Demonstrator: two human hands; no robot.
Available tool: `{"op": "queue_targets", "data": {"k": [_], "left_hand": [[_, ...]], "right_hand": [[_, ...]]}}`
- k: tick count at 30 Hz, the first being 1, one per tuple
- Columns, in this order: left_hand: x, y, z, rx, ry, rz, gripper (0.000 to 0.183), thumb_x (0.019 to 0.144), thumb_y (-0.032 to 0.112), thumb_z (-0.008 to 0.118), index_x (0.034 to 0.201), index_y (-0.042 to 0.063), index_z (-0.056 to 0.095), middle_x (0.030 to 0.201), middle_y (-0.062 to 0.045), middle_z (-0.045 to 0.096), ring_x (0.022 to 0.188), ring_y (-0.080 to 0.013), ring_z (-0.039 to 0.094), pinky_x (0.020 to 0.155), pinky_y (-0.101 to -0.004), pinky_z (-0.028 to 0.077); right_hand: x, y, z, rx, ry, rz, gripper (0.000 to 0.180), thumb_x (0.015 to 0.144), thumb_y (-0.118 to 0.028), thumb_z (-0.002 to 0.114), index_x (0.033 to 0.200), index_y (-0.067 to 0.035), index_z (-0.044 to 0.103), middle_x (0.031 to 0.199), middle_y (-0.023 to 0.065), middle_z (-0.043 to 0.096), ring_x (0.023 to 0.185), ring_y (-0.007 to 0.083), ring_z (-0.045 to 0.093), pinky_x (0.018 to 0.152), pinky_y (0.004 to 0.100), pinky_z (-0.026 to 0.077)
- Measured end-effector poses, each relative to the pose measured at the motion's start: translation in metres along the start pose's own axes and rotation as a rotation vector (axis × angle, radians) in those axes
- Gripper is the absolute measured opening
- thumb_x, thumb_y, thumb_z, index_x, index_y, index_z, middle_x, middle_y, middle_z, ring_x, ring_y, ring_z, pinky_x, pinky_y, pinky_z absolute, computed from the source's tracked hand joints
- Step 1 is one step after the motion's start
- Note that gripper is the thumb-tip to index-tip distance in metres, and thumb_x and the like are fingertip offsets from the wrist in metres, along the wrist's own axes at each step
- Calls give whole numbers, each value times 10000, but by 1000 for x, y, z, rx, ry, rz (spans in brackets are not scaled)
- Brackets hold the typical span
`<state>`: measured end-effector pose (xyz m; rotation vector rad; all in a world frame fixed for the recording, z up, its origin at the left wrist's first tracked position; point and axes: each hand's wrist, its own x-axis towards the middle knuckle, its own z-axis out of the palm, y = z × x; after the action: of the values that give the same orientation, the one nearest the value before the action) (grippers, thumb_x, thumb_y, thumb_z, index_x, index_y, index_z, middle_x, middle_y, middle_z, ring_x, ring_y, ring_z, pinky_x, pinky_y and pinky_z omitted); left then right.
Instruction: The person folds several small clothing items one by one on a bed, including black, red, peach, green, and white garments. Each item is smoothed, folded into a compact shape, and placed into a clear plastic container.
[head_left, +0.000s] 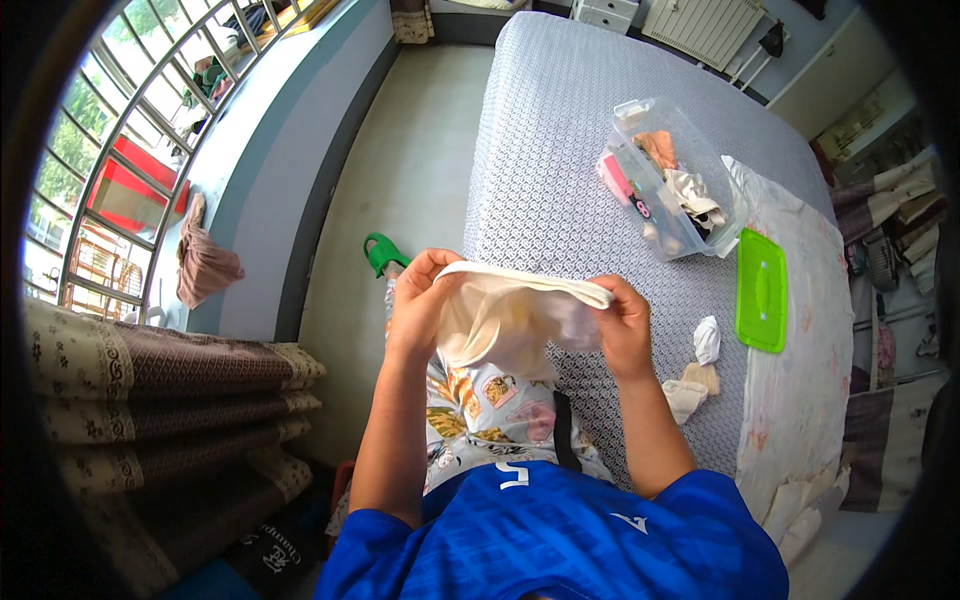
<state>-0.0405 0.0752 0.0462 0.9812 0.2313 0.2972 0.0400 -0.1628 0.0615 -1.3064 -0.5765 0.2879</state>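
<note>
A thin cream cloth garment (502, 322) with a thick elastic band is stretched between my hands above my lap. My left hand (427, 300) grips one end of the band, and my right hand (624, 322) pinches the other end. Beyond my right hand, a clear plastic box (682, 127) rests on the bed, holding orange, cream and dark pieces of cloth. Its probable lid, bright green plastic (761, 292), lies flat to the right of the box. Small bundles of cloth, one white (706, 340), one beige (701, 376) and one cream (682, 397), lie right of my right forearm.
The patterned bedsheet (540, 150) spreads in front and to the right, with a pale floral cloth (802, 360) along its right side. A green slipper (385, 253) is on my foot over the floor. Curtains (187, 375) and a barred window (142, 120) stand at left.
</note>
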Motion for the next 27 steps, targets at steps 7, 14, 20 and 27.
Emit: {"op": "queue_targets", "data": {"k": [7,14,20,27], "left_hand": [[4,-7,-2,383,-87,50,182,884,60,651,1040,-3,581,988,-40,625,915,-102,591,830,-242,470],[-9,1,38,767,-379,469,299,748,176,768,1018,81,682,1404,-162,444,1310,-310,406,1041,-423,353],[-20,-45,77,1259,-366,432,507,600,309,842,1074,200,695,1485,-146,347,1333,-359,362,1037,-474,317],[3,-50,6,1207,-290,167,419,638,289,824,1006,114,725,1133,-90,670,1192,-324,517,1002,-433,346]], "right_hand": [[5,-22,-16,532,238,-92,273,977,-90,482,1233,-27,551,1150,112,621,1061,215,594,959,368,466],[4,-38,-28,537,223,-103,293,973,-136,488,1236,-14,523,1152,121,606,1059,219,592,948,377,469],[1,-46,-39,549,75,-159,435,993,-365,457,1275,-36,500,1260,98,562,1153,235,542,1029,410,405],[6,-47,-89,416,371,-162,345,999,-274,454,1246,-42,520,1245,100,573,1134,232,551,1016,412,414]]}}
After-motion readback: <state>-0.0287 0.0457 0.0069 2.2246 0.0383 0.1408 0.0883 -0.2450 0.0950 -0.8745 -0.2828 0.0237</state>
